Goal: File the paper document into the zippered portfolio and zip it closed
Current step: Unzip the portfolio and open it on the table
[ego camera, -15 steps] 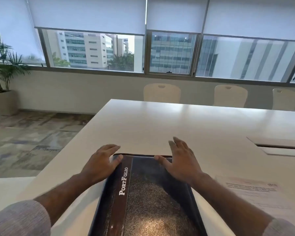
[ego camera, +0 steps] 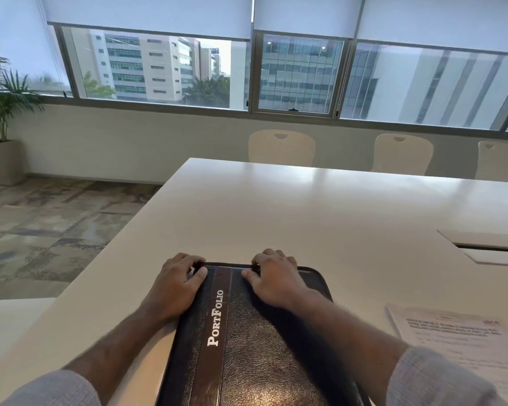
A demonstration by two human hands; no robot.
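A dark leather portfolio (ego camera: 255, 353) with a brown stripe and the word "PortFolio" lies closed on the white table (ego camera: 305, 206), directly in front of me. My left hand (ego camera: 175, 284) curls over its far left corner, fingers bent around the edge. My right hand (ego camera: 276, 278) grips the far edge to the right of the stripe, fingers hooked over the top where the zip runs. The paper document (ego camera: 464, 344), a printed sheet, lies flat on the table to the right of the portfolio, untouched.
A recessed cable hatch (ego camera: 493, 247) is set into the table at the right. Three pale chairs (ego camera: 282, 146) stand along the far side under the windows. A potted plant (ego camera: 0, 118) stands on the floor at the left, beyond the table's left edge.
Both hands were spread flat with fingers apart at the portfolio's far end; now their fingers are curled over the far edge, gripping it.
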